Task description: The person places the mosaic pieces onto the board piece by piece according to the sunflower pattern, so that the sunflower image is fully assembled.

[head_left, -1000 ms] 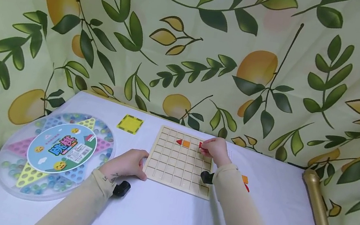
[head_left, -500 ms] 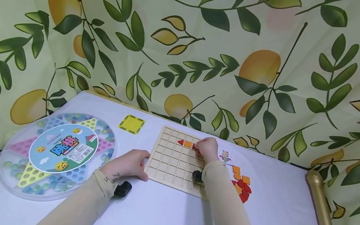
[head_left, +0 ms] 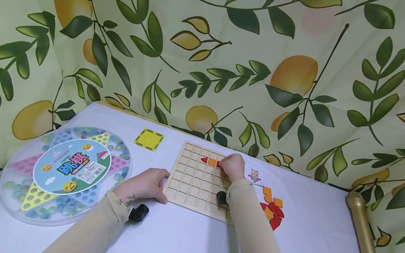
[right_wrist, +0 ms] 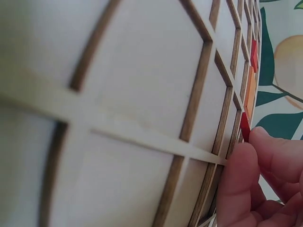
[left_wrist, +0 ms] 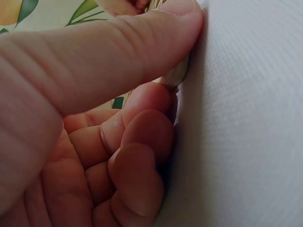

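A wooden grid board point(head_left: 190, 183) lies on the white table, its square cells divided by raised strips. My left hand point(head_left: 145, 183) grips the board's near left corner between thumb and curled fingers; the left wrist view shows the thumb point(left_wrist: 128, 52) across the board's edge. Over the far right part of the grid, my right hand point(head_left: 233, 167) pinches a small red tile point(right_wrist: 245, 126) between thumb and forefinger, right at a cell. Left of it in the same row sit an orange square tile point(head_left: 212, 162) and a red triangle tile point(head_left: 204, 160). The fingers partly hide the pinched tile.
Loose red and orange tiles point(head_left: 276, 221) lie right of the board, below a printed pattern card point(head_left: 255, 175). A round marble game box point(head_left: 71, 166) fills the left. A yellow square frame point(head_left: 149, 139) sits behind, and a gold microphone point(head_left: 363, 234) lies far right.
My right hand has moved left with the red tile, to beside the orange square, uncovering the card and loose tiles. Over the last half second it barely moves. My left hand stays at the corner.
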